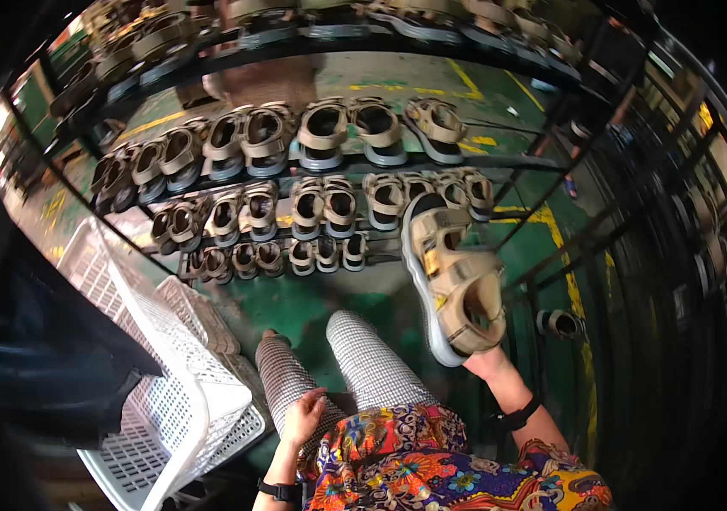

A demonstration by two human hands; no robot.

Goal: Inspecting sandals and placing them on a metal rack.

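A beige strapped sandal (455, 285) with a pale grey sole is held up in the right hand (487, 361), gripped at its heel end, with the toe pointing away toward the rack. The fingers are closed around the heel, though most of them are hidden behind the shoe, so the exact grip cannot be told. A dark band is worn on the right wrist. The sandal is carried in the air just in front of the right end of the rack's lower shelves, overlapping the last pairs there in the view.

The left hand (302, 417) is laid on the left thigh, on checked trousers (363, 362), with the fingers loosely spread and nothing held. A dark band is seen on that wrist too. A brightly patterned top (431, 468) is visible at the lower edge.

A dark metal rack (312, 175) of several shelves is filled with rows of matching beige sandals, heels toward the viewer. A white plastic lattice crate (167, 375) is stood to the left of the legs, tilted, close to the rack's lower left corner. A green floor (329, 302) with yellow lines is seen beneath and behind the rack. A single sandal (561, 324) is lying on the floor to the right, apart from the rack.
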